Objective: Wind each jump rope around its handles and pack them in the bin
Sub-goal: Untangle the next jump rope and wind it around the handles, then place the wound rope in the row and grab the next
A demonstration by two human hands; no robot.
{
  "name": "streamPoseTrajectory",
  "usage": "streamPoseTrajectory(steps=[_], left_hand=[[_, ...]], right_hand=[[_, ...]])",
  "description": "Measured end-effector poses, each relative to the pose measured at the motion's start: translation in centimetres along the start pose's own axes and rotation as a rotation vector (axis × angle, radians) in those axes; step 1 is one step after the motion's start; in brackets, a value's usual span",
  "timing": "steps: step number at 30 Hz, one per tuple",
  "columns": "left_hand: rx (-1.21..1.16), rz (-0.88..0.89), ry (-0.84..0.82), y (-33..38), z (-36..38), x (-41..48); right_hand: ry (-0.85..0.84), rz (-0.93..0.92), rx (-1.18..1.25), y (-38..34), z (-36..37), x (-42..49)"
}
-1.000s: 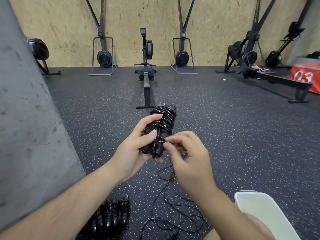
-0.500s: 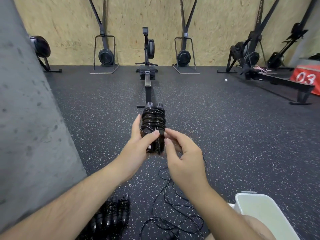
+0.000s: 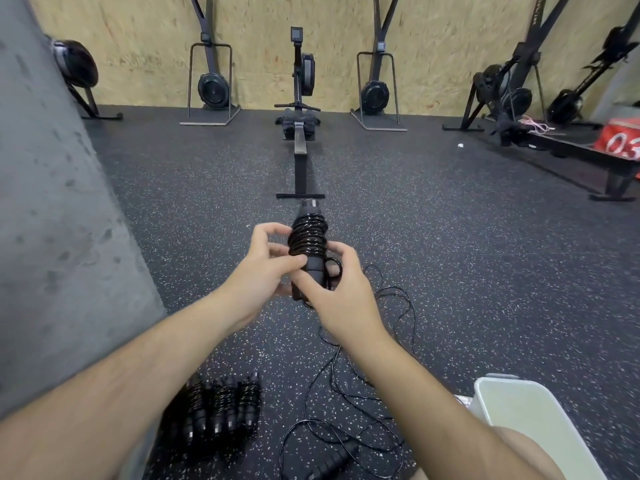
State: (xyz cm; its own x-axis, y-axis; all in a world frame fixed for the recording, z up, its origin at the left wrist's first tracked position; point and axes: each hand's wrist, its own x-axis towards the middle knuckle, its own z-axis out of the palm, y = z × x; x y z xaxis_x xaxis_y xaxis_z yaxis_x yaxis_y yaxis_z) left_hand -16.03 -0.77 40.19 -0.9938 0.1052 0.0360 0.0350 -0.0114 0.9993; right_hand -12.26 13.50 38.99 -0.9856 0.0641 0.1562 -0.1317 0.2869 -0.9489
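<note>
left hand [image 3: 258, 271] clenched on wound rope bundle [image 3: 308, 242] | right hand [image 3: 341, 292] pinching its loose end | risk: coils spring loose if pinch slips | bin [image 3: 540, 420] at 5 o'clock

This is a gym. Black speckled rubber flooring [image 3: 433, 237] covers the ground, and a rowing machine [image 3: 300, 109] lies at the far centre. Ski-type trainers [image 3: 213, 88] stand against the far chipboard wall [image 3: 433, 46], more rowers [image 3: 512, 95] are stored upright at the far right, and a red numbered box [image 3: 621, 140] sits at the right edge.
</note>
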Motion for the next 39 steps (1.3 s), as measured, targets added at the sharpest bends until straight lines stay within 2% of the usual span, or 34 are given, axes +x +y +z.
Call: streamPoseTrajectory(steps=[4,8,12,16,22,26,30,33,35,39], left_hand=[[0.022,-0.134,-0.036,-0.8,-2.9,1.7],[0.178,-0.254,-0.034,-3.8,-5.8,3.1],[0.303,-0.395,0.043,-10.5,-8.5,3.6],[0.526,-0.516,0.11,-17.8,-9.8,3.2],[0.504,-0.616,0.172,-31.9,-7.5,2.1],[0.511,-0.651,0.182,-38.2,-5.7,1.7],[0.54,-0.633,0.186,-41.7,-5.1,1.2],[0.575,-0.704,0.052,-43.3,-5.2,0.4],[0.629,-0.688,-0.004,-44.1,-4.9,-0.7],[0.785,-0.555,0.086,-44.5,-2.4,-3.4]], right_hand=[[-0.068,0.117,0.195,1.9,2.1,2.1],[-0.144,0.239,0.241,5.3,5.8,3.7],[-0.259,0.367,0.135,10.9,10.2,4.4],[-0.344,0.505,0.055,17.3,14.8,3.7],[-0.256,0.684,-0.108,30.1,18.5,1.9],[-0.211,0.808,-0.231,36.6,19.6,0.8],[-0.192,0.727,-0.247,39.5,20.8,0.5],[-0.367,0.705,-0.273,40.3,20.6,0.7],[-0.435,0.678,-0.319,40.6,19.3,0.5],[-0.458,0.606,-0.427,40.3,14.7,0.0]])
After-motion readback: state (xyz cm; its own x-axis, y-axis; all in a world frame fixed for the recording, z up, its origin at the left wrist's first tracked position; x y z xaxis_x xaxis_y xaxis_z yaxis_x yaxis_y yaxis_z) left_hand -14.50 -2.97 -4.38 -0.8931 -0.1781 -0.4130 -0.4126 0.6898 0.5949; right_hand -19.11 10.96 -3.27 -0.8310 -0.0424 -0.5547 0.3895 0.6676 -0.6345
